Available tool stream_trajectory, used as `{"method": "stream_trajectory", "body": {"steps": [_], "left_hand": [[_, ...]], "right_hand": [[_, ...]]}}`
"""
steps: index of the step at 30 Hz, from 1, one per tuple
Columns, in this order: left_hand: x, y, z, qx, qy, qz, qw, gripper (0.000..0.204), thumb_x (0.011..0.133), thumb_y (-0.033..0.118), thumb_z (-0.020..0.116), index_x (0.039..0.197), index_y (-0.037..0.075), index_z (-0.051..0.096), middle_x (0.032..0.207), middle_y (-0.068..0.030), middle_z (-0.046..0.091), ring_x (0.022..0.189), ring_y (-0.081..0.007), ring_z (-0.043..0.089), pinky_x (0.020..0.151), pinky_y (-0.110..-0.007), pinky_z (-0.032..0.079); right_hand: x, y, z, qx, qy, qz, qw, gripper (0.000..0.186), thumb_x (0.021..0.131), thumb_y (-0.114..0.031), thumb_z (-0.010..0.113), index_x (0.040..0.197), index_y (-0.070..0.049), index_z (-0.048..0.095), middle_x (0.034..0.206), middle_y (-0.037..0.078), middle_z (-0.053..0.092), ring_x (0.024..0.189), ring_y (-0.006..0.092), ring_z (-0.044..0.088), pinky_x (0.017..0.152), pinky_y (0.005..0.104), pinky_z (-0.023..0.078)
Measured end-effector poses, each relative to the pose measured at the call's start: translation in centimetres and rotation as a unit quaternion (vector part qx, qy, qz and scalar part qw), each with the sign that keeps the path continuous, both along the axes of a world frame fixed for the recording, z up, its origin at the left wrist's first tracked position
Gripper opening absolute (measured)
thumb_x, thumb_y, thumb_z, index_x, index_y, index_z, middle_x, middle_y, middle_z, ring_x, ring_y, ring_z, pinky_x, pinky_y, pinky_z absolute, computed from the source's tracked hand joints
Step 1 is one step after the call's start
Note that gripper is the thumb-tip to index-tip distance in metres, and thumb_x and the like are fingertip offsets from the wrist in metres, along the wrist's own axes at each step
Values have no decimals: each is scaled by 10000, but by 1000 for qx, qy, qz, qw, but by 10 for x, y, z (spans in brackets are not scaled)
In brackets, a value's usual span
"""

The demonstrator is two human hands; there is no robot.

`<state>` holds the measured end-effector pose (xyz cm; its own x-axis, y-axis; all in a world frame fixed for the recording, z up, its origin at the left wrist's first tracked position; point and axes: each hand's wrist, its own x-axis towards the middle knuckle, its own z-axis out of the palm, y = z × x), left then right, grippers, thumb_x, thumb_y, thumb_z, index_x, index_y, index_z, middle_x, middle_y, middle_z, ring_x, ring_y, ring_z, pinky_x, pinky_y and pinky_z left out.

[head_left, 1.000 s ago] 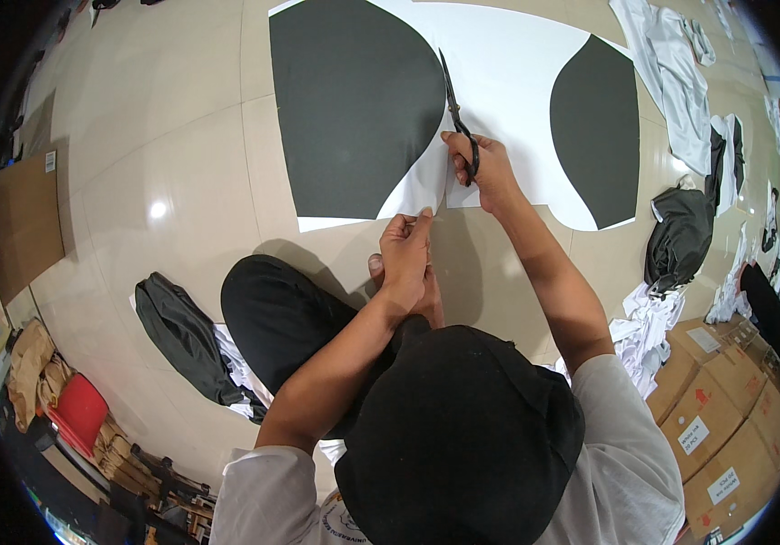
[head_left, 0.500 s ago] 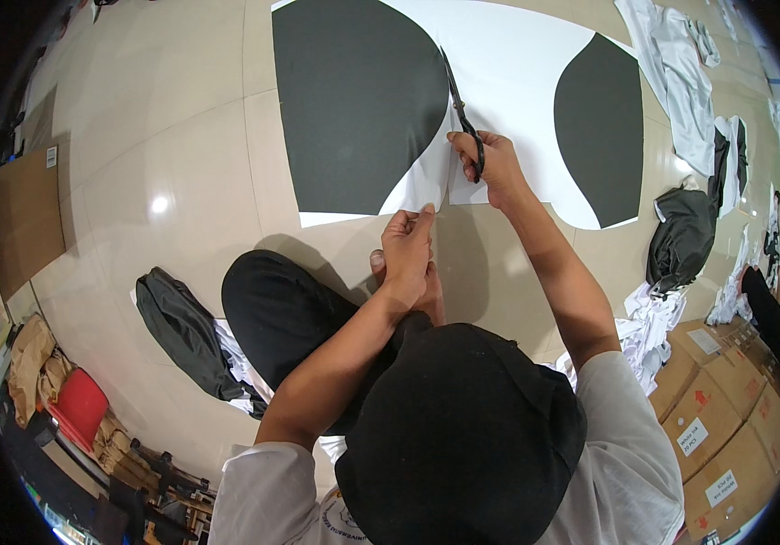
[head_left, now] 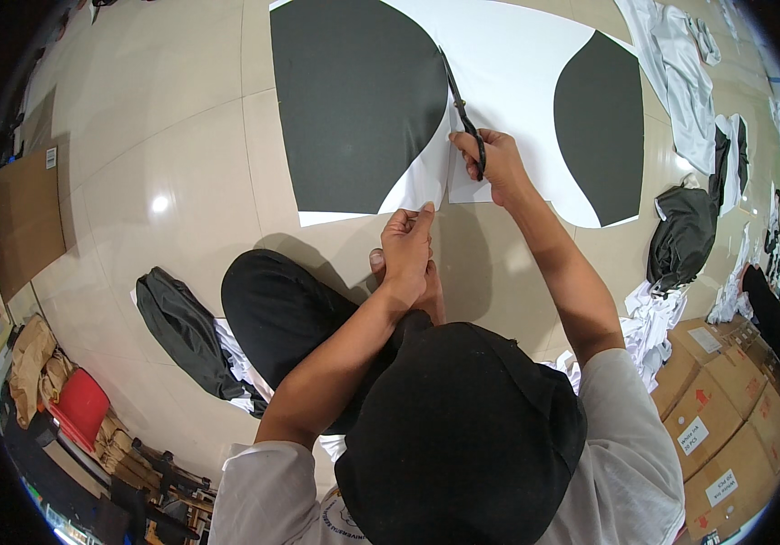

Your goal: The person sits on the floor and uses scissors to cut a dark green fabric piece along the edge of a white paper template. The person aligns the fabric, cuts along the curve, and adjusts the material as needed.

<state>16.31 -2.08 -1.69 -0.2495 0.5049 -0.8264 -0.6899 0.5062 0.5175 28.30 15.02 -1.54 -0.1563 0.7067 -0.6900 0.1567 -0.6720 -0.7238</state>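
A white sheet (head_left: 508, 64) that could be fabric or paper lies on the floor, printed with a large dark grey shape (head_left: 354, 109) on the left and a smaller dark grey shape (head_left: 601, 132) on the right. My right hand (head_left: 490, 162) grips black scissors (head_left: 461, 107), whose blades point away from me beside the large shape's curved right edge. A slit runs from the sheet's near edge up to the scissors. My left hand (head_left: 408, 236) pinches the near edge of the sheet just left of that slit.
Grey-black folded cloth (head_left: 177, 327) lies left of my knee. A dark bundle (head_left: 683, 232), white scraps (head_left: 649, 331) and pale cloth (head_left: 681, 82) are on the right. Cardboard boxes (head_left: 717, 427) stand at the lower right; a cardboard panel (head_left: 25, 218) and a red chair (head_left: 79, 409) are at left.
Almost nothing differs. The sheet and my right hand with the scissors have shifted very slightly; my left hand keeps its pinch in the same place.
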Motion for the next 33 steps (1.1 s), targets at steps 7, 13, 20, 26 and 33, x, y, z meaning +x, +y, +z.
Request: {"method": "stream_trajectory", "body": {"steps": [7,13,20,26,33], "left_hand": [[-1,0,0,7,-6,3,1000,269,1049,260,777,914,97,610,646,78,484,488,-15,352,428,-226,262],[1,1,2,13,0,6,1000,287,1036,279,796,915,101,605,653,81,490,491,-13,379,433,-217,298],[2,-1,-2,23,3,11,1000,259,1051,252,773,932,76,625,677,63,537,519,-19,414,456,-218,298],[0,0,4,26,0,4,1000,258,1065,240,755,938,51,633,726,31,592,574,-35,474,503,-222,349],[-2,-1,3,3,11,-24,1000,264,1065,255,755,936,63,629,695,43,565,536,-29,450,465,-222,323]], "right_hand": [[0,0,-5,2,-2,12,1000,324,882,-319,872,834,-79,659,652,-24,564,512,89,502,500,268,371],[-19,18,6,-14,33,-16,999,386,864,-426,870,801,-122,640,640,-32,544,522,99,495,530,275,374],[-28,34,7,-15,31,-32,999,393,863,-436,873,801,-121,646,650,-33,558,533,89,494,534,265,381],[-30,31,-1,11,17,-28,999,396,852,-419,890,807,-101,659,669,-19,569,529,96,499,506,257,374],[-48,58,6,-24,73,-47,996,410,807,-469,906,792,-142,661,673,-26,575,572,110,519,572,270,395]]}}
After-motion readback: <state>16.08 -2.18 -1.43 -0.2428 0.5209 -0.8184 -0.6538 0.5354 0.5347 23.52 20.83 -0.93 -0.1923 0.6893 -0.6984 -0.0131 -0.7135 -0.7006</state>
